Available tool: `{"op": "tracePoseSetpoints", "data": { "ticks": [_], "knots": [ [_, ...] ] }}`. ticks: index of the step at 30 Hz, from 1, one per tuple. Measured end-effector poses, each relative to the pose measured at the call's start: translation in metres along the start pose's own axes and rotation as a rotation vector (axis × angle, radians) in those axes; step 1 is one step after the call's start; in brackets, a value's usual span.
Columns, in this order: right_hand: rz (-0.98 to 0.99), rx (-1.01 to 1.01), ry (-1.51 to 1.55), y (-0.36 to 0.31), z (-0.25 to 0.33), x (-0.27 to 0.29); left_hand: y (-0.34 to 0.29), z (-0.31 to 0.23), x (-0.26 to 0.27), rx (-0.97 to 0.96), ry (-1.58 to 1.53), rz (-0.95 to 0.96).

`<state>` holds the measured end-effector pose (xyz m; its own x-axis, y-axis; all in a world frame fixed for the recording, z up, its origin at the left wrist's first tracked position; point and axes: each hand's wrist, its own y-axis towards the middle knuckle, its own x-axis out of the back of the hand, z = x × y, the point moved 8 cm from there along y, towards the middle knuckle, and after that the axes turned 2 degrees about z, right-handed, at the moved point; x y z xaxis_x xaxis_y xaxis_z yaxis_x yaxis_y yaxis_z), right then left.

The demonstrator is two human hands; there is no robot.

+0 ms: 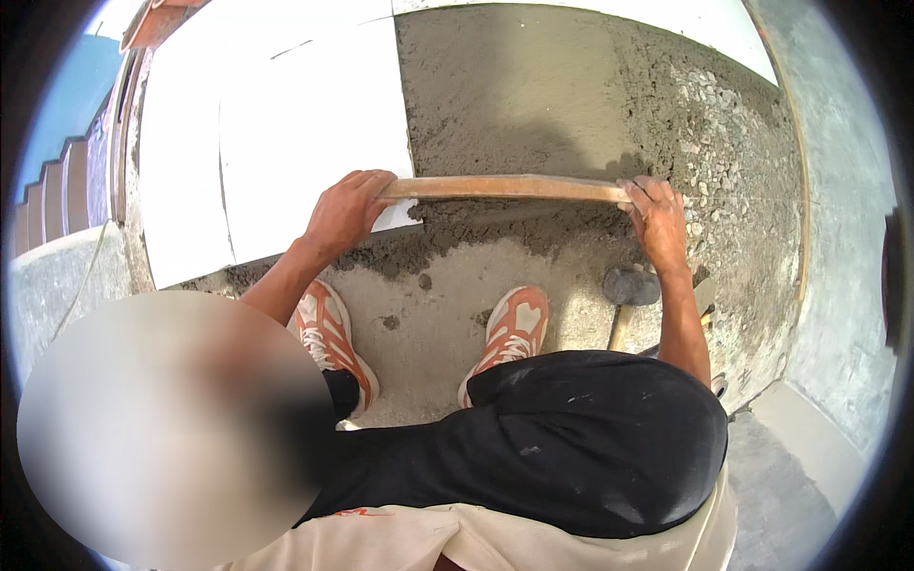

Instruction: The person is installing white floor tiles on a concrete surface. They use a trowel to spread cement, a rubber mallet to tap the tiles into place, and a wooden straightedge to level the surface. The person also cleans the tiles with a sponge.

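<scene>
A long wooden straightedge (514, 187) spans left to right in front of me. My left hand (348, 207) is closed around its left end, above the large white tile (305, 124). At the other end, my right hand (657, 214) grips the wood with its fingers over the tip. Grey wet mortar (505, 81) spreads beyond the straightedge, smooth in the middle and rougher toward its edges. The straightedge's left part lies over the tile's near right corner. Whether its underside touches the mortar cannot be seen.
A rubber mallet (630, 285) with a wooden handle stands near my right forearm. Loose gravel (714, 143) lies on the right, before a grey wall (847, 143). My orange and white shoes (519, 324) are on the concrete floor (428, 333). Another white tile (685, 24) borders the mortar's far side.
</scene>
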<state>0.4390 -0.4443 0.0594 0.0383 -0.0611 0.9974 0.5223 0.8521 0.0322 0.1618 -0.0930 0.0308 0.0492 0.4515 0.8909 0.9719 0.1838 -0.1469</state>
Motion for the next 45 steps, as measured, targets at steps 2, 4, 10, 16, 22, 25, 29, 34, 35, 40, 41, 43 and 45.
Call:
{"op": "tracePoseSetpoints", "data": {
  "ticks": [2, 4, 10, 16, 22, 25, 29, 34, 35, 40, 41, 43, 45],
  "knots": [
    [-0.036, -0.008, -0.016, 0.022, -0.007, 0.004, 0.015, 0.012, 0.005, -0.002, 0.011, -0.099],
    [-0.057, -0.012, -0.017, 0.053, -0.023, -0.009, 0.043, 0.026, 0.008, 0.010, 0.014, -0.159],
    [-0.010, 0.030, -0.002, 0.092, -0.030, -0.017, 0.059, 0.033, 0.021, -0.046, 0.026, -0.227],
    [0.035, 0.002, 0.022, 0.037, -0.019, -0.016, 0.015, 0.001, 0.003, -0.041, -0.056, -0.130],
    [-0.001, 0.008, 0.012, 0.006, -0.012, -0.014, -0.004, -0.011, -0.008, -0.003, -0.020, -0.084],
    [-0.004, 0.002, -0.007, 0.009, -0.018, -0.012, 0.002, -0.009, -0.010, 0.046, -0.042, -0.035],
    [-0.074, 0.034, 0.023, 0.079, -0.025, -0.014, 0.041, 0.034, 0.009, 0.017, 0.097, -0.226],
    [-0.019, 0.052, 0.036, 0.130, -0.033, -0.015, 0.081, 0.046, 0.037, 0.069, 0.029, -0.149],
    [-0.024, 0.071, 0.037, 0.126, -0.029, -0.019, 0.073, 0.048, 0.035, 0.061, 0.040, -0.138],
    [0.005, 0.095, 0.040, 0.047, -0.012, -0.018, 0.013, 0.022, 0.003, -0.063, -0.036, -0.101],
    [0.005, 0.081, 0.026, 0.033, -0.016, -0.013, 0.012, 0.011, 0.002, -0.101, -0.038, -0.090],
    [-0.070, 0.027, -0.017, 0.014, -0.021, 0.000, 0.017, 0.001, 0.014, -0.041, -0.057, -0.109],
    [-0.144, -0.039, -0.063, -0.001, -0.020, 0.032, 0.025, -0.004, 0.032, -0.072, -0.045, -0.257]
  ]
}}
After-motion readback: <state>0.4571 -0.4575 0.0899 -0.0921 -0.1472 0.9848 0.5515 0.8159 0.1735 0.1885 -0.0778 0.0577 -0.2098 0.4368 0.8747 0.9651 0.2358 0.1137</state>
